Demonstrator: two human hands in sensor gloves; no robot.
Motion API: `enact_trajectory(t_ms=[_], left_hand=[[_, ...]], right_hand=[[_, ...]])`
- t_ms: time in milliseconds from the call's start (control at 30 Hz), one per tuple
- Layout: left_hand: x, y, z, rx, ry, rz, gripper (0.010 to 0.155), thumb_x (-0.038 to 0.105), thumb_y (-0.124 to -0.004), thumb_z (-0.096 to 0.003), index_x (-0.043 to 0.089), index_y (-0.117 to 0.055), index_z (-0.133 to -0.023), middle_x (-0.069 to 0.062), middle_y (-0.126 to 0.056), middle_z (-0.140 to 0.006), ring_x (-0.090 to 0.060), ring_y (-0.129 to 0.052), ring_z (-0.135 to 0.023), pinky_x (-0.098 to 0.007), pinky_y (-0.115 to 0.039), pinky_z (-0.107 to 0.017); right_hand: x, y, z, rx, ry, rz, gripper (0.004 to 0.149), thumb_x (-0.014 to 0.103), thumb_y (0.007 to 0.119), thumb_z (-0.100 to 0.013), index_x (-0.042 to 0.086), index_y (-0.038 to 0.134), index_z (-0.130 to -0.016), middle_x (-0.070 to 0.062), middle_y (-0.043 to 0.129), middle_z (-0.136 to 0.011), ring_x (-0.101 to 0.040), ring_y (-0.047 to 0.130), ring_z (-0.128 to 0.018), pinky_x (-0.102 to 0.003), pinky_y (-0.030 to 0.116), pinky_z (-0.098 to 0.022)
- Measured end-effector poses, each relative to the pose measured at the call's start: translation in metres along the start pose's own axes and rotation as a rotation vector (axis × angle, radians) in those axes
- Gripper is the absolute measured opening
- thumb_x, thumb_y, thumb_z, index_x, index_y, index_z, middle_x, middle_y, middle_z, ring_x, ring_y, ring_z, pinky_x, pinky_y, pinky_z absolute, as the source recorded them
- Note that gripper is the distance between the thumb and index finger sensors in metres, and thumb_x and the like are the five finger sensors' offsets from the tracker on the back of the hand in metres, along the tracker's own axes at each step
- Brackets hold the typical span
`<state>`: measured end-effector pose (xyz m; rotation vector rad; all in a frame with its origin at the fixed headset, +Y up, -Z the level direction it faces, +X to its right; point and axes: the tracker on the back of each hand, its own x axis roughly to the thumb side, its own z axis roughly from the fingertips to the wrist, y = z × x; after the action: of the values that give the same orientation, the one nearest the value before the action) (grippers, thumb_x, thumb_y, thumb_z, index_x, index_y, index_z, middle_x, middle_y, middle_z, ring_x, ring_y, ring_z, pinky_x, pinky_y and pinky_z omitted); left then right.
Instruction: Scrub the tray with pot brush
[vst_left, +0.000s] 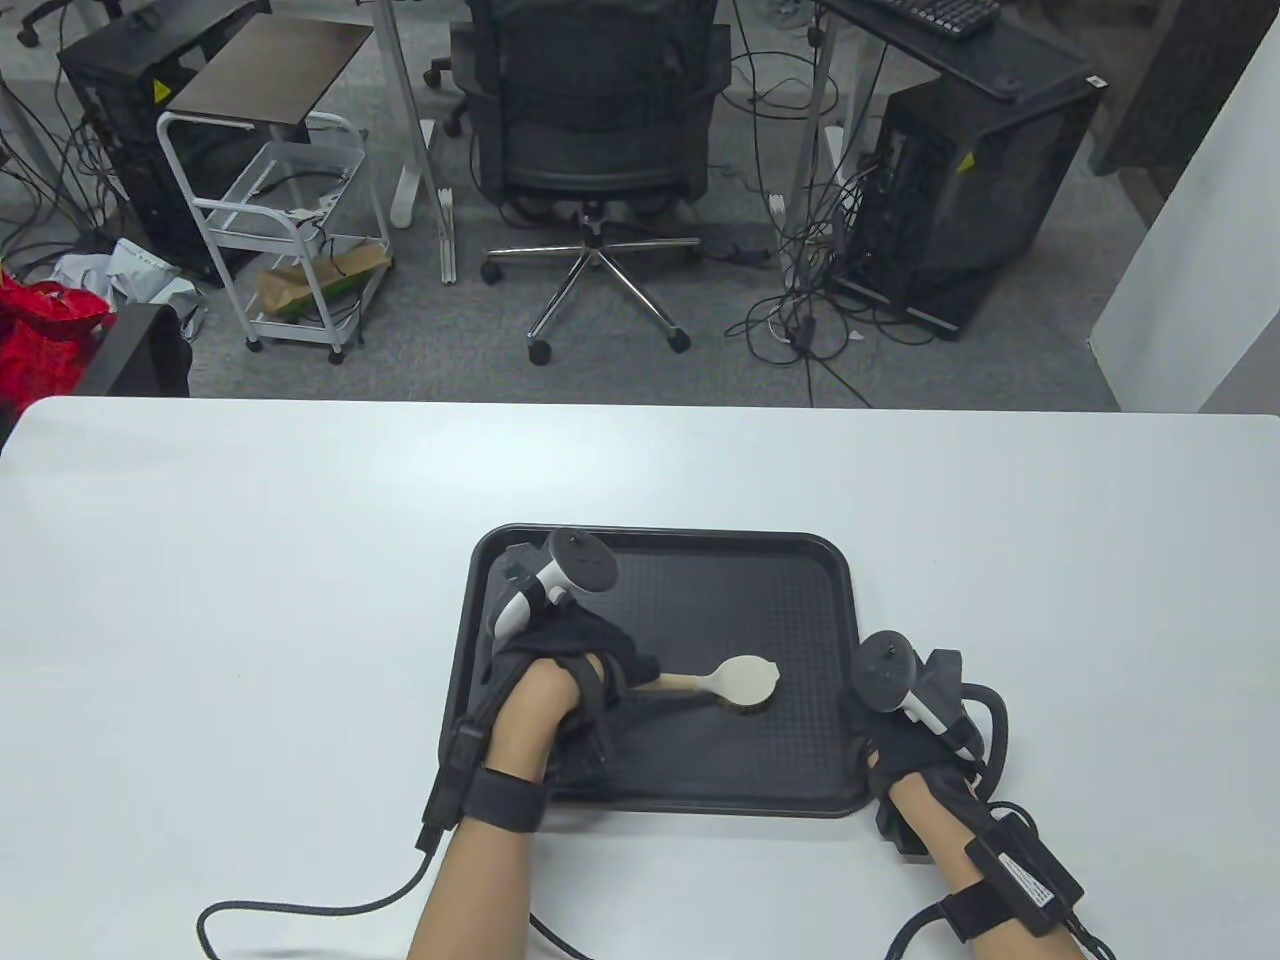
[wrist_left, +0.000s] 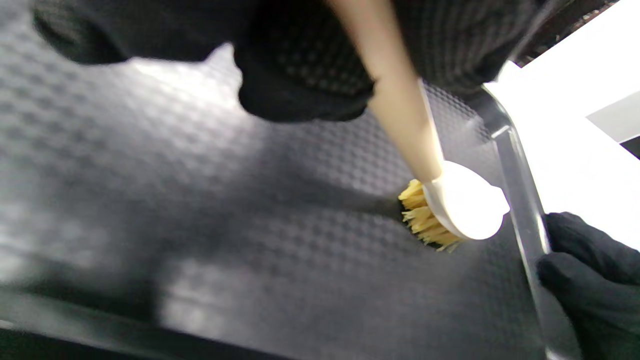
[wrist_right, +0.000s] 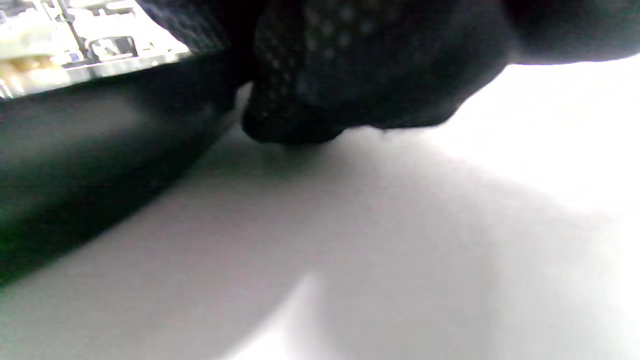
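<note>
A black textured tray (vst_left: 760, 590) lies on the white table near its front edge. My left hand (vst_left: 585, 665) grips the wooden handle of a pot brush (vst_left: 740, 682). The brush's round white head points right and its yellow bristles (wrist_left: 425, 220) press on the tray floor (wrist_left: 225, 240). My right hand (vst_left: 885, 720) holds the tray's right rim near the front corner. Its gloved fingers (wrist_left: 585, 270) show over that rim (wrist_left: 520, 210) in the left wrist view. In the right wrist view the fingers (wrist_right: 320, 95) rest at the tray's outer wall (wrist_right: 75, 165) on the table.
The white table (vst_left: 250, 560) stretches wide to the left, right and behind the tray. Glove cables (vst_left: 300, 905) trail along the front edge. An office chair (vst_left: 595, 130), a white cart (vst_left: 285, 215) and computer towers (vst_left: 960, 190) stand on the floor beyond the table.
</note>
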<state>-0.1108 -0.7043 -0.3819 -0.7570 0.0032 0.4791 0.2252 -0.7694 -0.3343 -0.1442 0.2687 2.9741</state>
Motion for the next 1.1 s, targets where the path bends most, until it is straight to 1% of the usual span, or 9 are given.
enact_trajectory(t_ms=[133, 200, 433, 533, 733, 900, 1100], left_hand=[[-0.019, 0.012, 0.006, 0.025, 0.038, 0.024, 0.057, 0.053, -0.084, -0.0391, 0.014, -0.087, -0.08, -0.003, -0.103, -0.05, -0.023, -0.096, -0.02, -0.051, -0.081, -0.045], [-0.031, 0.019, 0.01, 0.069, 0.088, 0.024, 0.056, 0.054, -0.084, -0.0388, 0.016, -0.089, -0.08, -0.003, -0.103, -0.05, -0.023, -0.096, -0.02, -0.052, -0.081, -0.046], [-0.065, 0.031, 0.018, 0.057, 0.108, 0.085, 0.055, 0.052, -0.088, -0.0359, 0.017, -0.094, -0.077, -0.005, -0.105, -0.048, -0.025, -0.097, -0.018, -0.053, -0.081, -0.044], [-0.077, 0.036, 0.023, 0.068, 0.131, 0.112, 0.055, 0.051, -0.089, -0.0355, 0.016, -0.094, -0.077, -0.006, -0.105, -0.047, -0.026, -0.096, -0.017, -0.053, -0.081, -0.044], [-0.096, 0.042, 0.031, 0.077, 0.185, 0.107, 0.055, 0.052, -0.088, -0.0355, 0.017, -0.094, -0.077, -0.006, -0.105, -0.048, -0.026, -0.097, -0.018, -0.054, -0.081, -0.044], [-0.119, 0.046, 0.038, 0.087, 0.191, 0.132, 0.055, 0.052, -0.088, -0.0354, 0.017, -0.094, -0.077, -0.006, -0.105, -0.048, -0.026, -0.097, -0.018, -0.054, -0.081, -0.044], [-0.14, 0.057, 0.05, 0.135, 0.223, 0.165, 0.054, 0.051, -0.089, -0.0351, 0.015, -0.095, -0.076, -0.006, -0.105, -0.047, -0.027, -0.096, -0.018, -0.054, -0.081, -0.044]], right_hand=[[0.0, 0.0, 0.0, 0.0, 0.0, 0.0, 0.059, 0.036, 0.075, -0.047, 0.005, 0.06, -0.095, -0.005, 0.097, -0.04, -0.024, 0.096, -0.016, -0.045, 0.083, -0.022], [0.0, 0.0, 0.0, 0.0, 0.0, 0.0, 0.059, 0.036, 0.075, -0.047, 0.005, 0.06, -0.095, -0.005, 0.097, -0.04, -0.023, 0.096, -0.016, -0.045, 0.083, -0.022], [0.0, 0.0, 0.0, 0.001, 0.001, -0.001, 0.059, 0.036, 0.075, -0.047, 0.004, 0.06, -0.095, -0.005, 0.097, -0.04, -0.024, 0.096, -0.016, -0.045, 0.083, -0.022], [0.0, 0.0, 0.0, 0.001, 0.001, 0.0, 0.059, 0.036, 0.075, -0.047, 0.004, 0.06, -0.096, -0.005, 0.097, -0.04, -0.024, 0.096, -0.016, -0.045, 0.083, -0.022], [0.0, 0.0, 0.0, 0.002, 0.001, -0.001, 0.059, 0.036, 0.075, -0.047, 0.005, 0.06, -0.095, -0.005, 0.098, -0.04, -0.024, 0.096, -0.016, -0.045, 0.083, -0.022], [0.0, 0.0, 0.0, 0.0, 0.002, 0.003, 0.059, 0.036, 0.075, -0.047, 0.005, 0.06, -0.095, -0.005, 0.098, -0.04, -0.024, 0.096, -0.016, -0.045, 0.083, -0.022], [0.0, 0.0, 0.0, 0.001, 0.001, 0.0, 0.059, 0.036, 0.075, -0.047, 0.005, 0.06, -0.095, -0.005, 0.097, -0.04, -0.024, 0.096, -0.016, -0.045, 0.083, -0.022]])
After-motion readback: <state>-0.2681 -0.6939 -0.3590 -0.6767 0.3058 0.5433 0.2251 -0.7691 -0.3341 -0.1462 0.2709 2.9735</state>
